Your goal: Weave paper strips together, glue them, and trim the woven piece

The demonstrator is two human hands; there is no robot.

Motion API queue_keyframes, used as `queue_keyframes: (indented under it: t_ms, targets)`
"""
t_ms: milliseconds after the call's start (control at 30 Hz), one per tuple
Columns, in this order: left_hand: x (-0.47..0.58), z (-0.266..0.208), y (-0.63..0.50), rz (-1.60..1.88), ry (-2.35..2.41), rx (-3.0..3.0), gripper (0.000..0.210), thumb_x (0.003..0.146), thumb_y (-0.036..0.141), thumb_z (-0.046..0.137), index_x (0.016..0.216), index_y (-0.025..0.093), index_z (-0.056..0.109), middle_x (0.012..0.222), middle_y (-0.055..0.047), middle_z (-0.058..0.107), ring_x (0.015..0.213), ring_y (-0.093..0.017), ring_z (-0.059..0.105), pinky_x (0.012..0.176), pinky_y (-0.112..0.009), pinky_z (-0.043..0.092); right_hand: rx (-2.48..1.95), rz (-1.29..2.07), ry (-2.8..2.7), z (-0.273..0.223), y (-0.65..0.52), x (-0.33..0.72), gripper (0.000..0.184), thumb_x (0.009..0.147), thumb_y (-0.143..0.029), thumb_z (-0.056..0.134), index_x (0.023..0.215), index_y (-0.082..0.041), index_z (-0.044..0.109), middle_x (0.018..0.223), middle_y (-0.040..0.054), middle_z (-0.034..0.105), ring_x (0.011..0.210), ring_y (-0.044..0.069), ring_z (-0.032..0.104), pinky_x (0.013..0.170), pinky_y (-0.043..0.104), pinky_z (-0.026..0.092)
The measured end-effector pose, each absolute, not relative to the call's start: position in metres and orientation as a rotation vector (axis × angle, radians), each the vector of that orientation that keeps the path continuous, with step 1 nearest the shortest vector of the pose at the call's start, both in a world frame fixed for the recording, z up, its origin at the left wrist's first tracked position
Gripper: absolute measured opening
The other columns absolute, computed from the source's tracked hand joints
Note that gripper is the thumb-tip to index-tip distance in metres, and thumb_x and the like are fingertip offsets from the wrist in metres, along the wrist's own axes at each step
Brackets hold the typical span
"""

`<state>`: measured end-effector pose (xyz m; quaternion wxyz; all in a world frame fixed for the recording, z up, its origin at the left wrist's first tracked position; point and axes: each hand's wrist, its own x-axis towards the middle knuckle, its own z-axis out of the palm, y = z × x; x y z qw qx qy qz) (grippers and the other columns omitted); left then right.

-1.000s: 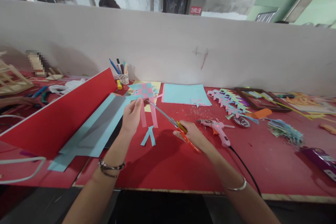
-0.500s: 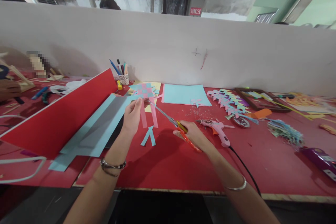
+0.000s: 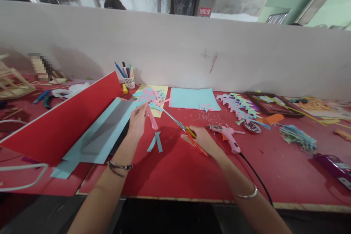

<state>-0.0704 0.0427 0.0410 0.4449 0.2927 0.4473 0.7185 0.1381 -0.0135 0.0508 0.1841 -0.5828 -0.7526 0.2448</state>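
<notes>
Between the thumb and fingers of my left hand [image 3: 137, 120] is a woven piece of pink and blue paper strips [image 3: 149, 95], part of it blurred. One pink strip [image 3: 152, 117] hangs down from it. My right hand [image 3: 201, 139] is closed around scissors [image 3: 179, 124] with orange and yellow handles. Their blades point away to the left, with the tips close to the woven paper. Two blue paper strips [image 3: 155, 142] lie crossed on the red table just below the hanging strip. Beneath the woven paper is a yellow sheet [image 3: 163, 91].
A pink glue gun [image 3: 229, 135] with a black cord lies right of my right hand. Blue sheets [image 3: 192, 98] rest at the back. On the left stands a red board [image 3: 68, 117] beside folded blue paper [image 3: 109, 124]. A pen cup [image 3: 129, 81] stands against the partition.
The woven paper has turned in my left hand, so one pink strip hangs where two hung before. The scissors have hardly moved. A co-worker's hand at the far left has gone out of view.
</notes>
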Motion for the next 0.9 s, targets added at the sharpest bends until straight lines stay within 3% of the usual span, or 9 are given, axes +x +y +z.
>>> queue_keyframes:
  t_ms: [133, 367, 667, 900]
  targets:
    - [-0.07, 0.049, 0.038, 1.781, 1.028, 0.697, 0.031, 0.052, 0.033, 0.068, 0.043, 0.018, 0.043, 0.041, 0.009, 0.037, 0.044, -0.006, 0.036, 0.049, -0.021, 0.03, -1.622, 0.664, -2.262, 0.051, -0.015, 0.14, 0.036, 0.074, -0.049, 0.05, 0.063, -0.021, 0.029, 0.059, -0.0045, 0.038, 0.053, 0.009, 0.034, 0.05, 0.022, 0.023]
    - [-0.064, 0.056, 0.035, 1.716, 0.965, 0.769, 0.016, 0.056, 0.034, 0.062, 0.061, 0.019, 0.06, 0.072, 0.0, 0.064, 0.076, -0.014, 0.056, 0.066, -0.024, 0.038, -1.497, 0.73, -2.399, 0.05, -0.016, 0.142, 0.038, 0.072, -0.049, 0.054, 0.068, -0.022, 0.028, 0.071, -0.0013, 0.043, 0.061, 0.011, 0.039, 0.055, 0.024, 0.031]
    - [-0.062, 0.064, 0.031, 1.634, 0.925, 0.79, 0.021, 0.058, 0.037, 0.061, 0.068, 0.018, 0.061, 0.091, -0.006, 0.067, 0.099, -0.022, 0.056, 0.085, -0.032, 0.039, -1.35, 0.748, -2.318, 0.046, -0.011, 0.142, 0.045, 0.072, -0.063, 0.039, 0.061, -0.021, 0.025, 0.057, -0.0054, 0.027, 0.052, 0.009, 0.025, 0.049, 0.023, 0.02]
    - [-0.057, 0.063, 0.028, 1.606, 0.847, 0.818, 0.02, 0.06, 0.035, 0.063, 0.069, 0.018, 0.062, 0.088, -0.005, 0.069, 0.099, -0.022, 0.058, 0.091, -0.034, 0.037, -1.438, 0.795, -2.317, 0.05, -0.012, 0.138, 0.049, 0.066, -0.068, 0.042, 0.061, -0.021, 0.028, 0.057, -0.0052, 0.031, 0.053, 0.008, 0.025, 0.049, 0.023, 0.021]
